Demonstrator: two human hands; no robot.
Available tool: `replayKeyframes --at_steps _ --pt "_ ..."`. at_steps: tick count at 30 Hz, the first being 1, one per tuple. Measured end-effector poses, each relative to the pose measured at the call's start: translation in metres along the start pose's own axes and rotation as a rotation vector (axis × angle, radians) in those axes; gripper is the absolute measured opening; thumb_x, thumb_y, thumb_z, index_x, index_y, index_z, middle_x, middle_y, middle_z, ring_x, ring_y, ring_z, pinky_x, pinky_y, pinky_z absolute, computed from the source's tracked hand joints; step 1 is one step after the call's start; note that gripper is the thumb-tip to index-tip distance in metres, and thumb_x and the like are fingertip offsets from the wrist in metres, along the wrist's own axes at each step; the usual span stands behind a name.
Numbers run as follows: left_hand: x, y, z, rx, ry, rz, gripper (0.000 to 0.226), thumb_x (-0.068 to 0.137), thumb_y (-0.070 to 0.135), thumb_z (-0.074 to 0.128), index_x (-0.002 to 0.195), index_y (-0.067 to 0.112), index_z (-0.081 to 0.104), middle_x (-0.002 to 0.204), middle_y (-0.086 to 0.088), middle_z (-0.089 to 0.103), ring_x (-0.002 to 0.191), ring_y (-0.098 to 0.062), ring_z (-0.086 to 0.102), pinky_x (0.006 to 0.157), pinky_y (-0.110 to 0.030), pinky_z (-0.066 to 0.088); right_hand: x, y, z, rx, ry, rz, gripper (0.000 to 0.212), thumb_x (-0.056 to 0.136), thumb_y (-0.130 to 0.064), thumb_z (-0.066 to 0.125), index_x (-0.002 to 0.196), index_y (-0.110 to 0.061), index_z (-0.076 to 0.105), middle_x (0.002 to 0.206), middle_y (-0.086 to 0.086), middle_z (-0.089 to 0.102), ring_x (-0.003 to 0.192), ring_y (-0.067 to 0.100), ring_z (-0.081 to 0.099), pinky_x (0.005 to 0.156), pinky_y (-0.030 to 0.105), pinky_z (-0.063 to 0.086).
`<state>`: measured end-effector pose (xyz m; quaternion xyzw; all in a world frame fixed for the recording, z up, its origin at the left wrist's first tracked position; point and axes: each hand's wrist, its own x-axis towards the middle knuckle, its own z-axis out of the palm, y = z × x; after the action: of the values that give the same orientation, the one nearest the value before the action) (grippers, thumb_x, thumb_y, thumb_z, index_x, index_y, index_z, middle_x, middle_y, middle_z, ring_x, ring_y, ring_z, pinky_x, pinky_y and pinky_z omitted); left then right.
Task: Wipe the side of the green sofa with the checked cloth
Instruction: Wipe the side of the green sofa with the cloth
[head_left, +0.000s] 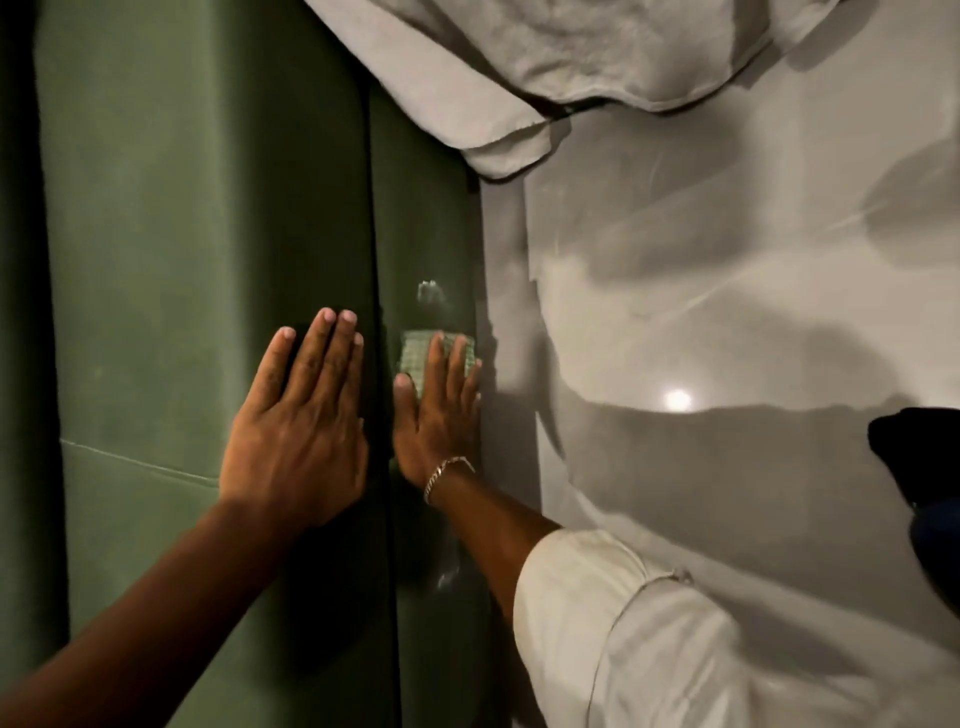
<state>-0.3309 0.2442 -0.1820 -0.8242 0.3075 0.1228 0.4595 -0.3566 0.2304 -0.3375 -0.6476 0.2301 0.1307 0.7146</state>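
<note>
The green sofa (208, 208) fills the left half of the view, its top surface lit and its darker side panel (426, 218) running down the middle. My left hand (296, 426) lies flat and spread on the sofa's top, holding nothing. My right hand (436, 415), with a chain bracelet at the wrist, presses the folded checked cloth (415, 353) flat against the side panel. The cloth sticks out beyond my fingertips; most of it is hidden under the palm. A pale smudge (428, 291) shows on the panel just past the cloth.
A glossy grey floor (727, 312) lies right of the sofa, reflecting a lamp (678, 400). A crumpled pale sheet (545, 62) hangs over the sofa's far end. A dark object (919, 452) sits at the right edge. My white sleeve (623, 623) is at lower right.
</note>
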Motion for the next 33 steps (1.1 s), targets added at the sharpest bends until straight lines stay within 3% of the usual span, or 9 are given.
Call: replayKeyframes --at_steps 4,10,14,18,22,24,28,33 --pt "0.0 -0.001 0.001 0.011 -0.008 0.004 0.073 0.089 0.034 0.035 0.151 -0.005 0.029 0.164 -0.022 0.023 0.155 -0.033 0.018 0.127 -0.051 0.008 0.049 -0.015 -0.012 0.067 -0.004 0.018 0.062 0.098 -0.054 0.02 0.152 -0.034 -0.001 0.166 -0.002 -0.007 0.153 0.027 -0.009 0.124 0.051 -0.001" --pt "0.009 -0.007 -0.004 0.035 -0.023 0.008 0.077 0.089 0.038 0.04 0.151 -0.005 0.029 0.164 -0.022 0.022 0.155 -0.032 0.018 0.127 -0.048 0.008 0.01 0.007 -0.007 0.035 -0.05 0.141 0.066 0.094 -0.056 0.015 0.153 -0.03 -0.002 0.166 0.001 -0.008 0.153 0.03 -0.008 0.124 0.051 0.002" --pt "0.015 -0.01 -0.004 0.043 -0.022 -0.001 0.076 0.09 0.038 0.039 0.152 -0.004 0.028 0.164 -0.021 0.022 0.155 -0.032 0.017 0.127 -0.048 0.008 0.038 -0.027 -0.008 0.027 0.026 0.007 0.065 0.093 -0.055 0.016 0.152 -0.035 -0.003 0.166 -0.001 -0.009 0.152 0.029 -0.012 0.121 0.048 -0.003" --pt "0.016 -0.012 -0.004 0.04 0.004 -0.01 0.076 0.09 0.038 0.038 0.152 -0.004 0.028 0.164 -0.021 0.022 0.155 -0.031 0.017 0.127 -0.047 0.007 0.061 -0.019 -0.013 0.029 0.052 -0.093 0.065 0.094 -0.058 0.016 0.152 -0.036 -0.002 0.166 0.0 -0.008 0.152 0.03 -0.011 0.123 0.054 0.001" --pt "0.017 -0.013 -0.006 0.023 0.013 -0.033 0.076 0.09 0.037 0.037 0.152 -0.005 0.027 0.164 -0.022 0.021 0.155 -0.032 0.016 0.127 -0.047 0.007 0.036 -0.008 -0.003 -0.025 0.011 0.02 0.063 0.094 -0.058 0.01 0.15 -0.038 -0.011 0.165 -0.005 -0.016 0.151 0.027 -0.018 0.119 0.064 -0.007" --pt "0.017 -0.012 -0.003 0.033 0.02 -0.032 0.076 0.09 0.037 0.036 0.153 -0.005 0.026 0.165 -0.022 0.019 0.155 -0.032 0.014 0.127 -0.048 0.006 0.041 -0.021 -0.003 -0.024 0.045 0.02 0.063 0.095 -0.056 0.013 0.15 -0.037 -0.012 0.164 -0.007 -0.017 0.151 0.03 -0.019 0.118 0.062 -0.011" --pt "0.017 -0.012 -0.002 0.037 0.018 -0.035 0.076 0.09 0.038 0.034 0.153 -0.004 0.025 0.165 -0.022 0.018 0.156 -0.033 0.013 0.127 -0.049 0.007 0.067 -0.021 -0.01 0.009 0.069 -0.093 0.061 0.097 -0.055 0.018 0.151 -0.037 -0.004 0.166 -0.007 -0.009 0.152 0.03 -0.012 0.119 0.058 -0.003" --pt "0.022 -0.014 -0.003 0.036 0.04 -0.024 0.076 0.089 0.037 0.035 0.152 -0.005 0.029 0.164 -0.022 0.021 0.155 -0.033 0.016 0.127 -0.049 0.009 0.03 -0.001 0.0 0.05 0.086 0.022 0.071 0.086 -0.066 0.004 0.151 -0.039 -0.002 0.166 -0.009 -0.006 0.153 0.026 -0.008 0.122 0.056 0.005"
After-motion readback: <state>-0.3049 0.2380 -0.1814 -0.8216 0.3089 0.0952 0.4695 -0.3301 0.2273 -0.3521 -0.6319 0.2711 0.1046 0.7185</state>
